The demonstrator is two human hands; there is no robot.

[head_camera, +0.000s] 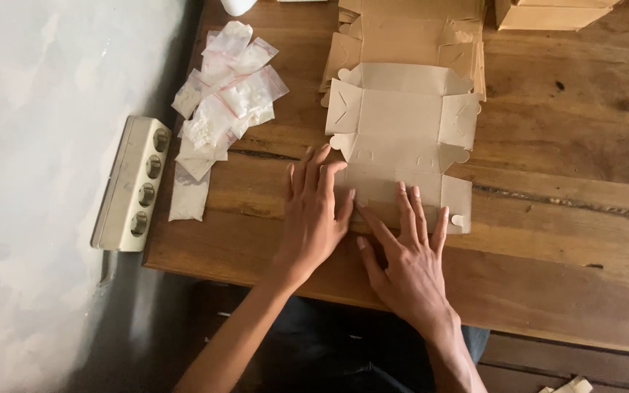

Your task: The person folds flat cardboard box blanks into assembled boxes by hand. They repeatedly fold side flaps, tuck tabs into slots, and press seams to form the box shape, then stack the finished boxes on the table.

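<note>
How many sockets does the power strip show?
4, in a row down the white power strip beside the wooden table's left edge, left of the plastic bags. None look hidden.

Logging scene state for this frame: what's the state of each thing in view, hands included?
Flat box blank: unfolded, flat on the table, near edge pressed down.
Left hand: open, palm down on the blank's near left edge.
Right hand: open, fingers spread on the blank's near edge.
Stack of blanks: flat, unfolded.
Small plastic bags: sealed, piled loosely.
Power strip: sockets empty.
</note>
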